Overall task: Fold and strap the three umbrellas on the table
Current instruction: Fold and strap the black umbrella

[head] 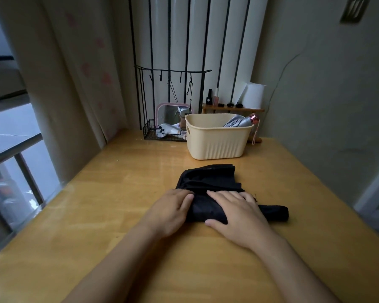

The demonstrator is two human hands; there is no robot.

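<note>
Quick count: two hands on the counter [96, 204], my left hand [169, 212] and my right hand [239, 217]. Umbrellas in sight: two, one black umbrella [208, 180] under both hands and one silver umbrella [239, 122] beyond my right hand. One cream basket [217, 143] ahead of my fingers. One wire basket [150, 132] and one mirror [169, 112] beyond my left hand. Far past my right hand: one paper roll [254, 96] and two bottles, one black bottle [209, 96], one pink bottle [216, 97].

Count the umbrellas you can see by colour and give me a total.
black umbrella: 1, on the table under the left hand and right hand
silver umbrella: 1, in the basket
Total: 2
</note>
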